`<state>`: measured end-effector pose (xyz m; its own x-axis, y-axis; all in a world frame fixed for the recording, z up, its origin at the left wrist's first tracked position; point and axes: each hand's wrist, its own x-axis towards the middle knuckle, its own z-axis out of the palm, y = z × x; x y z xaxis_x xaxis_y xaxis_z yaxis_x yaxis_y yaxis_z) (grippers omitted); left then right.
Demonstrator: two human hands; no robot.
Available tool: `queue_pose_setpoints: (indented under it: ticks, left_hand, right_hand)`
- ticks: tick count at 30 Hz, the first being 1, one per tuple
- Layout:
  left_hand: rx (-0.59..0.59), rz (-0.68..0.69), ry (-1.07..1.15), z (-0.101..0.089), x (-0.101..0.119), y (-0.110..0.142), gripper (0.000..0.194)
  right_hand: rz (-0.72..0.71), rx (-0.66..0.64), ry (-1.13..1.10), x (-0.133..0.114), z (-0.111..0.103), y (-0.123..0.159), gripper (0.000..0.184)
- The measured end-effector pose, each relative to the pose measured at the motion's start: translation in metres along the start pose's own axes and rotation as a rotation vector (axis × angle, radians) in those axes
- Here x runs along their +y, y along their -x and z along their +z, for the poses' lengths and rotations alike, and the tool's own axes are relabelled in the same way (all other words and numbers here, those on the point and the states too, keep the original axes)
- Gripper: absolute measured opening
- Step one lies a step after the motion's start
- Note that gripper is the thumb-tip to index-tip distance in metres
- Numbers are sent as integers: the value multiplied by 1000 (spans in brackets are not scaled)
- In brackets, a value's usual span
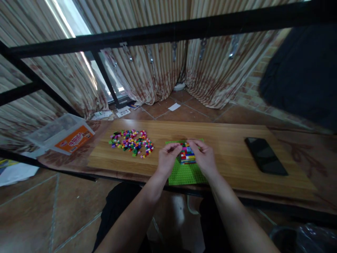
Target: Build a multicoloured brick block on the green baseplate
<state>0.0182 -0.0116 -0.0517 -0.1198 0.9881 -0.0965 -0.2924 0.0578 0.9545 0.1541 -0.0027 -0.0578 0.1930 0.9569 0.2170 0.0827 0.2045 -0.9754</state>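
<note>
A small block of stacked toy bricks (187, 154) in red, blue, yellow and white stands on a green studded baseplate (185, 175). My left hand (168, 158) is closed at its left side, thumb and forefinger pinched at the upper left corner. From the right, my right hand (204, 157) reaches over the block with bent fingers closed on its far upper edge. The fingertips partly cover the top bricks, and any single small brick between them is too small to make out.
Many loose coloured bricks (133, 142) lie spread on the wooden board (223, 140), left of the baseplate. A clear plastic box (63, 131) with an orange label stands at far left. A black phone-like slab (265, 155) lies at right. A dark metal rail (168, 31) crosses beyond.
</note>
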Motion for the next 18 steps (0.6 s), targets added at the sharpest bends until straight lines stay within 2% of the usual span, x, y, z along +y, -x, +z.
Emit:
queue_pose_setpoints:
  ticks: [4,6,11,15,18]
  left_hand:
    - [53,-44,-78,-12,-8,16,38]
    - [11,-37,-132,-14,-12,24,44]
    - [-143,48,-276,-5,-16,27,56]
    - [-156,25,-281,-4,-14,21,57]
    - [-159,13,-311,-14,-11,26,54]
  right_hand:
    - [149,170,-186,3,-8,-3,39]
    - [193,227,-215,5,-5,-1,40]
    - [301,168,-260,9,17,17,48]
    - [290,189,-225,5,26,24,50]
    - [293,198,-182,0,24,21,50]
